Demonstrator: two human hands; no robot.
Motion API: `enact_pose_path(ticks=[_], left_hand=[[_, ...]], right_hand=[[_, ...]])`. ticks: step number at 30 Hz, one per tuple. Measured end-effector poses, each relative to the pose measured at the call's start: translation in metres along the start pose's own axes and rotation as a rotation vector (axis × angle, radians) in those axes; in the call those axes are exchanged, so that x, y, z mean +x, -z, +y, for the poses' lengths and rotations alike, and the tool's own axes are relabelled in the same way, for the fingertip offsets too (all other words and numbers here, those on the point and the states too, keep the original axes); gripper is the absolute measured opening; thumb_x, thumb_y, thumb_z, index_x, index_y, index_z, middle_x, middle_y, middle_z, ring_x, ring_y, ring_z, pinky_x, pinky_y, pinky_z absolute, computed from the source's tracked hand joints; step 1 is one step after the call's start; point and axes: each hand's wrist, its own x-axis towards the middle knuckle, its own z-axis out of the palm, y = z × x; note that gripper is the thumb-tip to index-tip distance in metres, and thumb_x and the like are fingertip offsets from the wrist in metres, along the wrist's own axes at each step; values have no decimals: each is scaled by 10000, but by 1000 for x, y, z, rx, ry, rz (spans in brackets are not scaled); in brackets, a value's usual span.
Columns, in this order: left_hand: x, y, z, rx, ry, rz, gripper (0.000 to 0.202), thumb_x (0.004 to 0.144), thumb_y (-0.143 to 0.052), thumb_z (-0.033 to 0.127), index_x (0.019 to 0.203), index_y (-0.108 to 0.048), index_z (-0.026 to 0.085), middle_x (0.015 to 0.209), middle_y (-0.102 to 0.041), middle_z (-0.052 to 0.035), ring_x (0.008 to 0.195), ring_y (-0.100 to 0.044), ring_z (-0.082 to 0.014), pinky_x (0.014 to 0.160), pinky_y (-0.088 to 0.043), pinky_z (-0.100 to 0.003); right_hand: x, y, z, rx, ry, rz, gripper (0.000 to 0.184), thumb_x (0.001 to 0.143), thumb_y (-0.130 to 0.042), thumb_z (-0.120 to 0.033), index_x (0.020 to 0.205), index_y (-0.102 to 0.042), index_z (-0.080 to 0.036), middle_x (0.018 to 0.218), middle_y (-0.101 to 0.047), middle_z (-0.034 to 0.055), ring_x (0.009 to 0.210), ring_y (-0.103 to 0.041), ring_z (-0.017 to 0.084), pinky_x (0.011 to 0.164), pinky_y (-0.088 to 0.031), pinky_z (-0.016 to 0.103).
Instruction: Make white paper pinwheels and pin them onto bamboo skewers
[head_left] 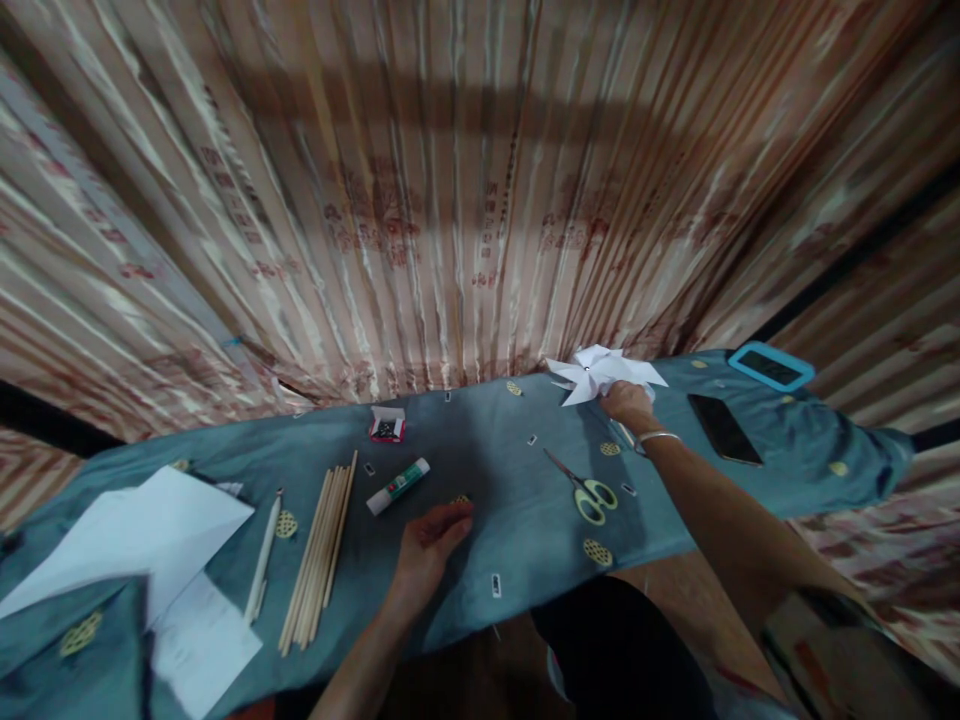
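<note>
At the back right of the cloth-covered board lies a white paper pinwheel (pixel 589 372), its pointed blades spread and overlapping more white paper. My right hand (pixel 628 402) reaches to its near edge with fingers closed on it, partly hiding it; a short piece of pale stick (pixel 622 432) shows by the wrist. My left hand (pixel 436 535) is over the cloth with fingers stretched loosely and thumb apart, nothing visible in it. A glue stick (pixel 398 486) with a green label lies just beyond the left hand. Scissors (pixel 583 488) with yellow-green handles lie partly open between the hands.
Left of the glue stick are several wooden sticks (pixel 319 555), a white pen (pixel 264 560) and white paper sheets (pixel 161 535). A small red box (pixel 387 427) with dark pieces stands behind. A black phone (pixel 724 428) and a blue-framed device (pixel 771 367) lie right. Curtains (pixel 450 200) hang behind.
</note>
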Motion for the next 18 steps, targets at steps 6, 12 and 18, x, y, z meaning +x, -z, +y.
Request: enact_pose_path(ticks=[6,12,18], left_hand=[[-2,0,1,22,10,-10,305,597,-805,402,815,-800,187,906,-764,-96,931,-668,-269,899,-479,-372],[-1,-1,-3,49,4,-23,317,617,-780,399,838,-797,172,906,-762,-101,924,-666,-269,871,-483,-362],[-5,-3,-5,55,2,-46,262,671,-738,334,873,-791,175,915,-757,-75,907,-652,-241,851,-468,-332]], right_hand=[[6,-18,0,-108,-9,4,264,830,-481,-124,927,-657,47,830,-649,296,815,-653,346,738,-461,463],[8,-33,6,-172,30,79,277,812,-490,-168,916,-669,15,758,-644,261,751,-644,345,691,-462,451],[2,-34,17,-196,162,231,311,812,-499,-267,759,-665,-9,584,-568,182,578,-557,276,558,-414,386]])
